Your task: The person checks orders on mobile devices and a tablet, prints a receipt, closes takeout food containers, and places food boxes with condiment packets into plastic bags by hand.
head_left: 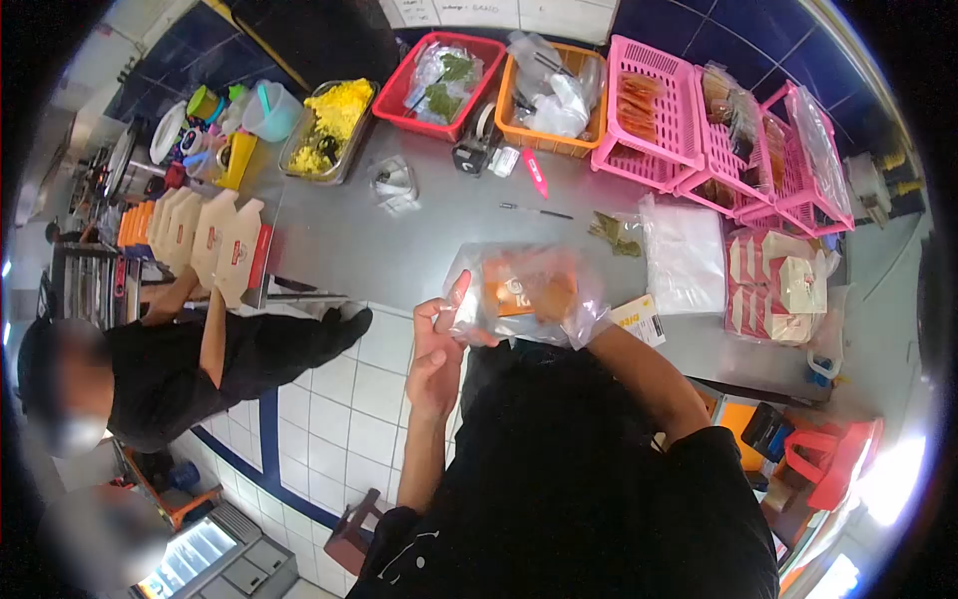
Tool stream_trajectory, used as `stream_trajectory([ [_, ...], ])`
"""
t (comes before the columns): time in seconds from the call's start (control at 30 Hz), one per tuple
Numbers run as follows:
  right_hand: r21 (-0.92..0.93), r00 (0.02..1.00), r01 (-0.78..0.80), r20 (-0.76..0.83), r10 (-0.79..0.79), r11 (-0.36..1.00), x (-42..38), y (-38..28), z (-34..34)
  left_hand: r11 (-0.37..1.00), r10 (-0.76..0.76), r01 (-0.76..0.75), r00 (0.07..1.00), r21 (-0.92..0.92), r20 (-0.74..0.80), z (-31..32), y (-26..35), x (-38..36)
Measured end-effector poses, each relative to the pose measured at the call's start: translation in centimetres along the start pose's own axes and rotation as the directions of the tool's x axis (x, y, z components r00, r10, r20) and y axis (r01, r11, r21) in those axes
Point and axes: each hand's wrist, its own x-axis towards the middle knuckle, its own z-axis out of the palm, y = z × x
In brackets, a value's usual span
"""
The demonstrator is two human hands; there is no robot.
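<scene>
A clear plastic bag is over the table's front edge, around an orange box with white print. My right hand is inside the bag, seen blurred through the plastic, with its fingers on the right part of the box. At the bag's left edge is my left hand, its fingers holding the plastic and its thumb lower down. Just right of the bag lies a white and yellow printed card. A stack of clear bags lies beyond it, beside a green leafy packet.
Red and orange baskets, pink crates and a tray of yellow food line the back. A pink cutter and a pen lie mid-table. Folded boxes stand right. A co-worker handles cartons at left.
</scene>
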Motion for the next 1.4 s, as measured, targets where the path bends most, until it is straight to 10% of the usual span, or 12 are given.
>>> stream_trajectory([
  [0.03, 0.198, 0.985, -0.158, 0.107, 0.139, 0.967, -0.4, -0.7, -0.3, 1.0, 0.015, -0.016, 0.999, -0.017, -0.032, 0.6, -0.4, -0.4],
  [0.07, -0.394, 0.995, -0.05, 0.064, 0.081, 0.918, -0.5, -1.0, 0.4, 0.999, 0.018, -0.016, 0.999, 0.039, -0.049, 1.2, -0.6, -0.5],
  [0.13, -0.849, 0.998, 0.057, 0.061, -0.01, 0.525, -0.5, -1.5, 0.8, 0.997, 0.005, -0.001, 0.999, 0.072, -0.047, 1.8, -0.5, -0.5],
  [0.53, -0.817, 0.998, -0.031, 0.008, 0.066, 0.575, -2.7, -6.9, -5.0, 0.973, -0.056, 0.045, 0.998, 0.225, 0.04, 2.4, 2.8, 1.1],
  [0.63, -0.963, 0.982, -0.142, -0.166, -0.089, 0.228, -4.8, -10.3, -8.0, 0.965, -0.146, 0.125, 0.987, 0.23, 0.073, 2.0, 3.0, 1.6],
  [0.7, -0.733, 0.97, -0.133, 0.043, 0.241, 0.667, -5.5, -13.5, -13.1, 0.955, -0.136, 0.099, 0.984, 0.281, 0.116, 2.6, 2.6, 2.0],
  [0.77, -0.731, 0.937, -0.108, 0.152, 0.316, 0.673, -5.9, -17.0, -15.3, 0.975, -0.148, 0.098, 0.956, 0.199, 0.253, 2.1, 2.4, 2.6],
  [0.87, 0.139, 0.962, -0.102, 0.266, 0.062, 0.985, -6.5, -17.2, -17.6, 0.975, -0.158, 0.093, 0.928, 0.2, 0.337, 2.1, 2.0, 2.8],
  [0.9, 0.334, 0.937, -0.341, 0.197, 0.289, 0.879, -7.2, -17.9, -18.8, 0.975, -0.161, 0.099, 0.929, 0.197, 0.333, 2.2, 1.9, 2.7],
  [1.03, 0.046, 0.838, -0.323, -0.451, 0.309, 0.945, -11.5, -7.4, -19.8, 0.976, -0.147, 0.083, 0.936, 0.203, 0.321, 2.9, 1.5, 1.8],
  [1.1, -0.647, 0.824, -0.567, -0.449, 0.346, 0.511, -15.2, 0.0, -16.6, 0.971, -0.153, 0.092, 0.948, 0.222, 0.277, 3.0, 1.3, 1.7],
  [1.4, -0.468, 0.613, -0.786, -0.514, 0.6, 0.403, -17.0, 2.9, -8.8, 0.981, -0.149, 0.091, 0.917, 0.17, 0.37, 2.1, 2.0, 1.7],
])
